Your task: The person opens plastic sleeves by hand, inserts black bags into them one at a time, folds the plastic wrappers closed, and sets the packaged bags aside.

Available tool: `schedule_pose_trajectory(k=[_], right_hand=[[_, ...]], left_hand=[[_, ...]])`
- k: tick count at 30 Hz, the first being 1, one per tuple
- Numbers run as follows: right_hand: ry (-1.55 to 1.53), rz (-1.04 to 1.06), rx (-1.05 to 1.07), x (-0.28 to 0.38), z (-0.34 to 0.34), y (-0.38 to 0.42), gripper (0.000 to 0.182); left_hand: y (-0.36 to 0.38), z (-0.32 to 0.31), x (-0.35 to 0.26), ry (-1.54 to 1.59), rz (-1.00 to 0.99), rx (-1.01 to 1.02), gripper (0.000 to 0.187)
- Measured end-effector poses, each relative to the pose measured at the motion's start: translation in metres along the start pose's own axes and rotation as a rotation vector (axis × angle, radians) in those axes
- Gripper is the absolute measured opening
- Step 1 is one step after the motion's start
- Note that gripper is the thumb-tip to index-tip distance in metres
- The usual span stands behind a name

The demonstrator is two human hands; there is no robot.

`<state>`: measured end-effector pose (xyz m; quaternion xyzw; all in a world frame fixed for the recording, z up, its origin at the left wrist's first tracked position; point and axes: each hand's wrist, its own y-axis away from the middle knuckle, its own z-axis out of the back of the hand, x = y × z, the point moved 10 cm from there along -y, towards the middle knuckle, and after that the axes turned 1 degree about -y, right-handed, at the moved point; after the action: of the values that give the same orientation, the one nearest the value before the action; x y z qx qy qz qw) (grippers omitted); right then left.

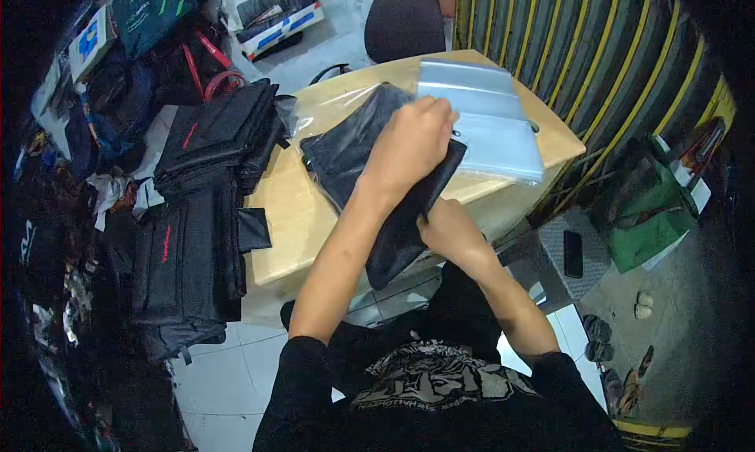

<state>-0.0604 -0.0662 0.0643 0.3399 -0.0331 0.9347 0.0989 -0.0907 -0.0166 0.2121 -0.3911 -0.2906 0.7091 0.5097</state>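
Fingers point(429, 114) of our left hand point(409, 149) curl down over the top of a folded black cloth point(354, 161), pinning it on the bench point(291, 208). Our right hand point(448, 232) grips the cloth's near edge, which overhangs the bench towards us. A clear plastic bag point(480, 118) lies beneath and behind the cloth, and a pile of black cloths point(204, 208) sits to the left. We judge the slippery bag could slide or bunch, letting the overhanging cloth unfold or drop.
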Motion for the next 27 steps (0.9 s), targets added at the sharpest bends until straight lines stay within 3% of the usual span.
schedule_pose_trajectory(k=[2, 5, 6, 9, 10, 13, 17, 18, 19, 20, 22, 23, 25, 27], right_hand=[[0.133, 0.050, -0.065, -0.001, -0.003, 0.001, 0.037], [-0.160, -0.087, -0.084, 0.009, 0.028, 0.022, 0.039], [-0.174, 0.064, -0.200, -0.005, 0.023, 0.017, 0.041], [-0.410, 0.131, -0.298, -0.025, 0.040, 0.018, 0.042], [-0.613, 0.042, -0.194, -0.025, 0.039, 0.021, 0.041], [-0.374, 0.079, -0.127, -0.024, 0.031, 0.022, 0.038], [-0.515, 0.195, -0.104, -0.016, 0.036, 0.028, 0.041], [-0.559, 0.109, -0.186, -0.021, 0.045, 0.026, 0.046], [-0.670, 0.113, -0.227, -0.015, 0.052, 0.024, 0.039], [-0.540, 0.114, -0.371, -0.015, 0.067, 0.024, 0.039], [-0.370, 0.068, -0.543, -0.007, 0.091, 0.029, 0.034], [-0.322, 0.146, -0.602, -0.003, 0.094, 0.031, 0.032], [-0.223, 0.304, -0.714, 0.008, 0.097, 0.034, 0.028], [-0.288, 0.308, -0.728, 0.007, 0.094, 0.038, 0.023]], left_hand=[[0.000, 0.017, 0.016, -0.043, 0.106, -0.150, 0.013], [0.007, 0.037, 0.038, -0.064, 0.168, -0.189, 0.014], [0.007, 0.041, 0.037, -0.040, 0.150, -0.197, 0.014], [0.021, 0.044, 0.030, 0.025, 0.098, -0.192, 0.013], [0.025, 0.037, 0.025, 0.046, 0.063, -0.184, 0.013], [0.033, 0.024, 0.015, 0.077, 0.137, -0.064, 0.013], [0.035, 0.023, 0.014, 0.085, 0.075, -0.075, 0.010], [0.035, 0.022, 0.011, 0.084, 0.061, -0.074, 0.010], [0.036, 0.020, 0.007, 0.085, 0.049, -0.069, 0.010], [0.036, 0.021, 0.002, 0.108, 0.003, -0.123, 0.009], [0.037, 0.011, 0.004, 0.009, 0.058, -0.012, 0.009], [0.037, 0.005, 0.006, -0.040, 0.084, 0.039, 0.010], [0.033, 0.011, 0.003, -0.017, 0.047, -0.056, 0.009], [0.029, 0.014, 0.008, -0.054, 0.060, -0.118, 0.008]])
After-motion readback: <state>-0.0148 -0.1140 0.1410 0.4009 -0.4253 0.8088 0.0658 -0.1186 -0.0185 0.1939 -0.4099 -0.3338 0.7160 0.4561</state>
